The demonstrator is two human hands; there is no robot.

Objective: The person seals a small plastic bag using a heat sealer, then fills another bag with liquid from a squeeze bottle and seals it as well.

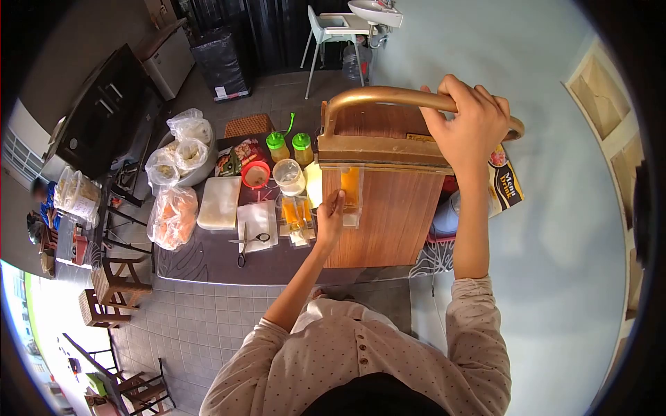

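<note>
My right hand point(475, 125) is wrapped over the curved gold handle point(388, 96) of a wooden device with a long metal bar point(381, 150). On its wood-grained board point(395, 222), my left hand point(331, 215) pinches the left edge of a clear plastic packet point(350, 197) with orange liquid inside. The packet's top edge lies at the bar. Left of my left hand, more orange packets point(297, 213) lie on the dark table. Scissors point(243, 247) rest partly on a stack of clear plastic sheets point(258, 223).
Bagged food point(173, 216), a white container point(220, 202), a red cup point(256, 175), a clear tub point(288, 177) and green-lidded bottles point(302, 148) stand left on the table point(201, 267). A menu point(506, 182) is at right. A person in blue is far left.
</note>
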